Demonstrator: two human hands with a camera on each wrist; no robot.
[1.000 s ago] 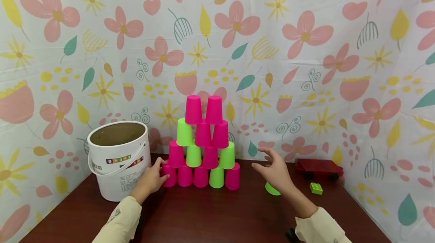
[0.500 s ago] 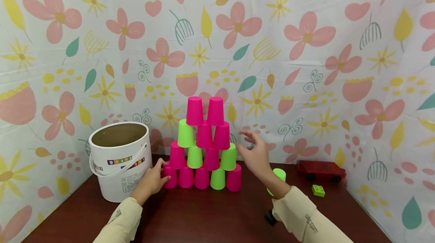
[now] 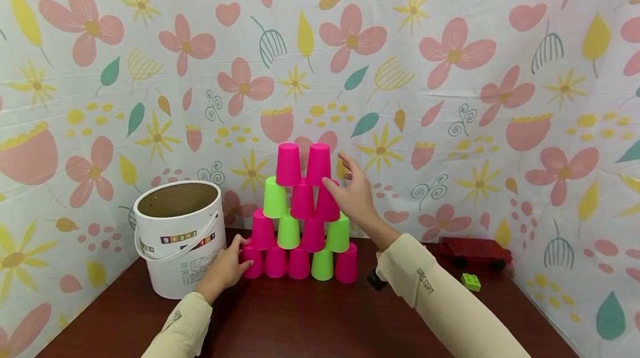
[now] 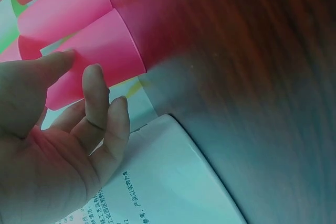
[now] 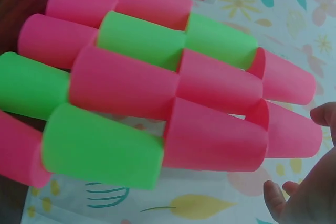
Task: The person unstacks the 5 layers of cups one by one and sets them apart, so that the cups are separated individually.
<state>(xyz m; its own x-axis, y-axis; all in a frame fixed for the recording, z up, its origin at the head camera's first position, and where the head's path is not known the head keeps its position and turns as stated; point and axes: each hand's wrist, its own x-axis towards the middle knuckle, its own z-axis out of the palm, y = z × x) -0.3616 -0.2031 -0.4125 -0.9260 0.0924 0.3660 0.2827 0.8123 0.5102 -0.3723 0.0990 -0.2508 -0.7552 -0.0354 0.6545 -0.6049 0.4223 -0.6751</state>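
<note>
Pink, the top-right cup (image 3: 318, 164) of the pyramid (image 3: 310, 235) is standing upright just left of the nearer right hand (image 3: 354, 194), fingers spread, the left hand (image 3: 225, 265) loosely touching the bottom-left cup (image 3: 254, 260).

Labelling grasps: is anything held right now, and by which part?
Right hand holds nothing, open beside the top right pink cup. Left hand is at the side of the bottom-row leftmost pink cup; grip or mere touch, can't tell.
</note>
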